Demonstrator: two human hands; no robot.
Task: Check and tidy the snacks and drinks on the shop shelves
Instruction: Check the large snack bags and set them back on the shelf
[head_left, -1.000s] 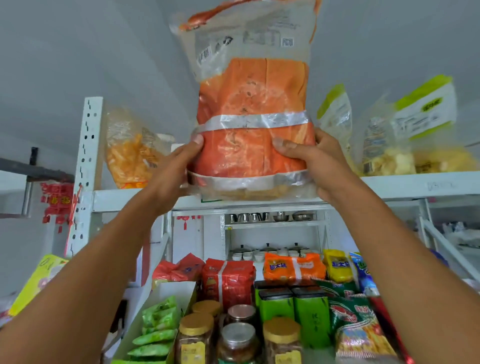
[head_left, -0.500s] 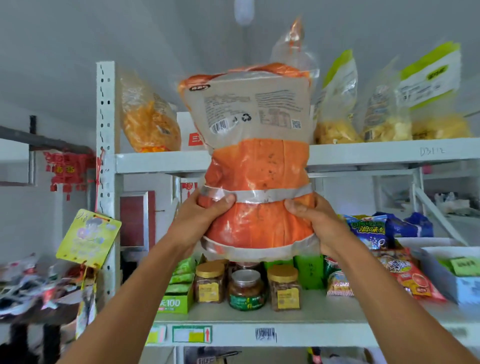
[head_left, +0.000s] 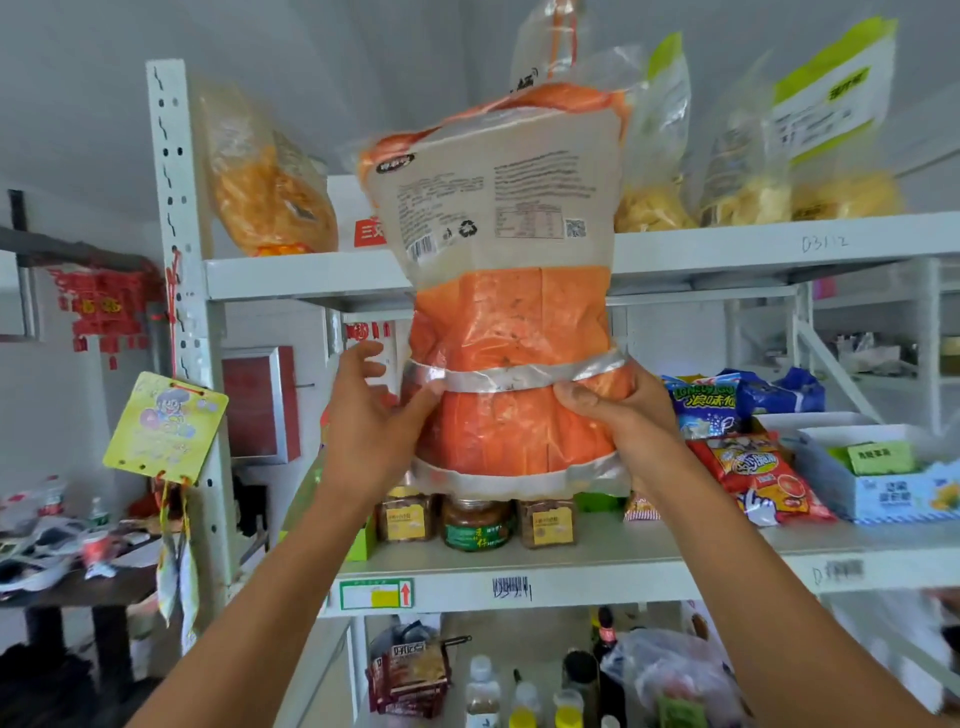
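A large clear snack bag (head_left: 511, 332) full of orange contents, with silver bands and a printed label panel, stands upright in front of the white shelves, its back facing me. My right hand (head_left: 618, 415) grips its lower right side, thumb across the front. My left hand (head_left: 376, 415) is at the bag's lower left: the thumb presses the front while the fingers spread loosely beside and behind it. The bag's bottom hangs just above the middle shelf (head_left: 623, 561).
The top shelf (head_left: 311, 275) holds a yellow-orange snack bag (head_left: 270, 192) at left and several yellow-chip bags (head_left: 748, 171) at right. Jars (head_left: 475, 522) stand under the held bag; crisp packets (head_left: 758, 478) and a blue box (head_left: 883, 478) lie right. Bottles (head_left: 480, 691) sit below.
The bag has come down from the top shelf to mid-shelf height and closer to me. My left fingers have loosened and spread off its side.
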